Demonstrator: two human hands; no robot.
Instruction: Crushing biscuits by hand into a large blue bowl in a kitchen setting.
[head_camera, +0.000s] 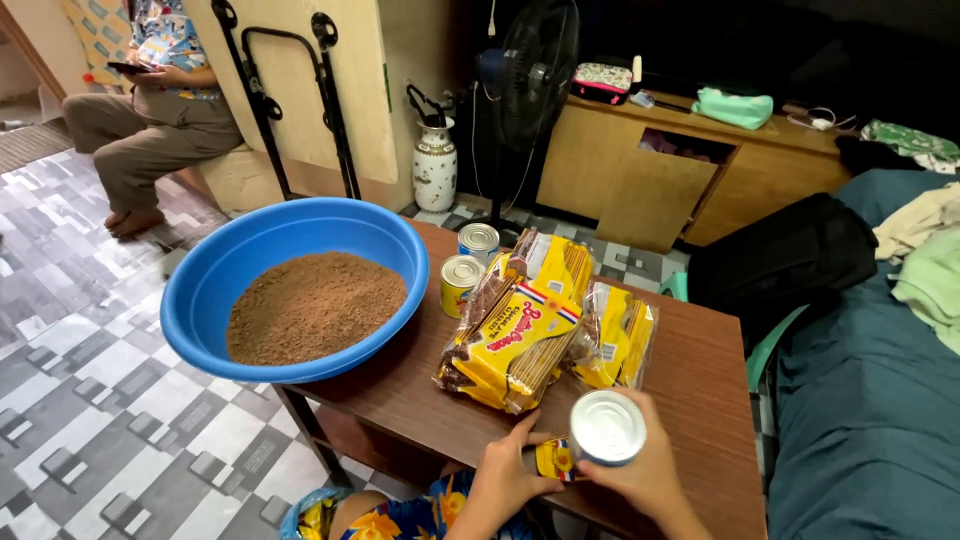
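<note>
Both hands grip one tin can (606, 428) at the near table edge.

Left hand (500, 478) wraps its yellow label; right hand (652, 470) closes round its side, silver lid up. Three cans in all: two (470, 262) stand beside the blue basin (230, 270) of brown crumbs. Yellow biscuit packs (520, 335) lie heaped between, their count unclear.

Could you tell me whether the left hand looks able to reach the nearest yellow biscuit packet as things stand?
Probably yes: the left hand rests on the can right beside the biscuit packet, with nothing between them.
</note>
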